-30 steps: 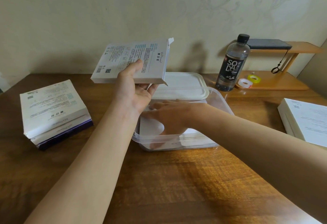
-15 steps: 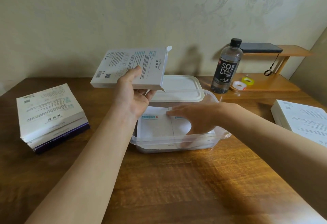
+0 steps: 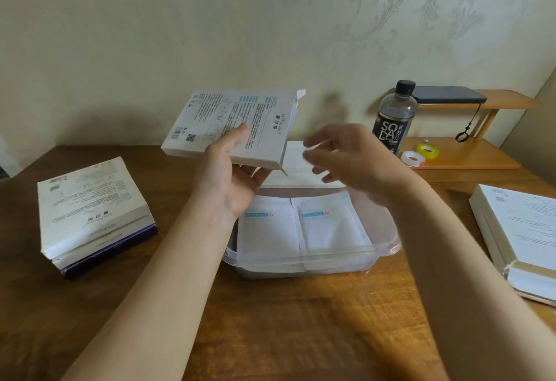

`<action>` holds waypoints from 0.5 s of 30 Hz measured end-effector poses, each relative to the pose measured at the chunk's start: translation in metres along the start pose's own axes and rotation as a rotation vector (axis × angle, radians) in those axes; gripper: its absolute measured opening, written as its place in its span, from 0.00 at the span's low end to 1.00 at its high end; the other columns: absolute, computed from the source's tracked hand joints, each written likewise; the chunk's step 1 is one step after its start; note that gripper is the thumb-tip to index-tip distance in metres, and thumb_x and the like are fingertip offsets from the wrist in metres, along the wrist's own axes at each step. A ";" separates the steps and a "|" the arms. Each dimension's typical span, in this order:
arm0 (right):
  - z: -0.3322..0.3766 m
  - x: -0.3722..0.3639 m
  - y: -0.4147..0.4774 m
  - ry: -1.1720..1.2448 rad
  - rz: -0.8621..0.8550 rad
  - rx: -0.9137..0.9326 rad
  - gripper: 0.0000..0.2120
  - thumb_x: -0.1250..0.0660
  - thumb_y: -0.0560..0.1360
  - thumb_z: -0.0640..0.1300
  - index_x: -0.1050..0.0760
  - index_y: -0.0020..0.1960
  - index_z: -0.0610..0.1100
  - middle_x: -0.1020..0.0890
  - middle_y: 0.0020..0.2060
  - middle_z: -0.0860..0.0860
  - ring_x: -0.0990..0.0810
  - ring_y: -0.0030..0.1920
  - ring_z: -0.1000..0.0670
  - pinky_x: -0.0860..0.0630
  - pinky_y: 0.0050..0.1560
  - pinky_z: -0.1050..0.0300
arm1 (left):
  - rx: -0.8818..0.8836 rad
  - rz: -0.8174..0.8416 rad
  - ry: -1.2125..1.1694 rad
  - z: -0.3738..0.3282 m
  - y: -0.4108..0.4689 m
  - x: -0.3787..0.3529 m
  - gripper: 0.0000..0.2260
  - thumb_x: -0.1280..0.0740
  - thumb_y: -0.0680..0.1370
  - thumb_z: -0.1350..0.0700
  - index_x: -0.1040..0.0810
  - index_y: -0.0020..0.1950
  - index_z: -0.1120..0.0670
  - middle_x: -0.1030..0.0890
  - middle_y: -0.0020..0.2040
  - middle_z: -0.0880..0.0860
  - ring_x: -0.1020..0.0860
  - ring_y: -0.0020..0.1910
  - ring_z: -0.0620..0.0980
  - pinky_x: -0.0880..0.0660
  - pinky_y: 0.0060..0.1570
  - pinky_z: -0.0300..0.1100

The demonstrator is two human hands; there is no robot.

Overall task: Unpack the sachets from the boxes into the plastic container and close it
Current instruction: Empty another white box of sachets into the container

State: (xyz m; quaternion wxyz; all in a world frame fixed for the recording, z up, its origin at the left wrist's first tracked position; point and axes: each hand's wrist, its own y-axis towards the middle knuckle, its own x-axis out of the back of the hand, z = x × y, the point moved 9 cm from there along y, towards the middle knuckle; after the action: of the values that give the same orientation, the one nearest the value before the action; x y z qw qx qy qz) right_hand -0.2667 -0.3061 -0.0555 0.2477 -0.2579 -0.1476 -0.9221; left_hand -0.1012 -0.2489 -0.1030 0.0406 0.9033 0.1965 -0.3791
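While left hand [image 3: 228,183] grips box [image 3: 240,124] | right hand [image 3: 358,161] empty, loosely open, beside it

Left hand [image 3: 231,182] grips a white box [image 3: 231,127] above the container [image 3: 388,239] — right hand [image 3: 352,161] hovers, fingers loose.

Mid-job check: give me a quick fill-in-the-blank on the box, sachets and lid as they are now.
The grip holding the white box is the person's ___ hand.
The sachets showing on top in the plastic container number ___.
The lid lies ___ the container, not on it.
Missing words: left; two; behind.
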 end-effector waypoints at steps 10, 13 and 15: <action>-0.006 -0.014 0.013 0.655 -0.107 -0.129 0.06 0.32 0.78 0.39 0.19 0.44 0.42 0.20 0.39 0.46 0.20 0.34 0.48 0.23 0.33 0.55 | -0.065 0.078 0.086 -0.009 -0.001 -0.008 0.10 0.33 0.79 0.58 0.20 0.57 0.46 0.14 0.53 0.52 0.18 0.53 0.53 0.19 0.37 0.44; -0.004 -0.023 0.013 0.745 -0.020 -0.160 0.08 0.34 0.79 0.38 0.18 0.43 0.41 0.20 0.36 0.46 0.22 0.32 0.48 0.25 0.31 0.56 | -0.055 0.082 0.105 -0.007 -0.002 -0.009 0.13 0.33 0.79 0.59 0.20 0.61 0.46 0.14 0.56 0.53 0.18 0.53 0.53 0.19 0.37 0.45; -0.003 -0.027 0.012 0.752 0.004 -0.161 0.09 0.34 0.79 0.38 0.19 0.41 0.41 0.20 0.34 0.47 0.24 0.30 0.49 0.26 0.30 0.57 | -0.047 0.080 0.104 -0.006 -0.003 -0.009 0.14 0.32 0.79 0.59 0.20 0.62 0.46 0.15 0.57 0.54 0.18 0.53 0.53 0.19 0.37 0.45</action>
State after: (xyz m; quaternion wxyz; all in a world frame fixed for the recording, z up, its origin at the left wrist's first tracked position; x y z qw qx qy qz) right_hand -0.2409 -0.3069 -0.0710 0.2653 0.0794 0.0268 -0.9605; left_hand -0.1035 -0.2479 -0.0921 0.0667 0.9277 0.1709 -0.3250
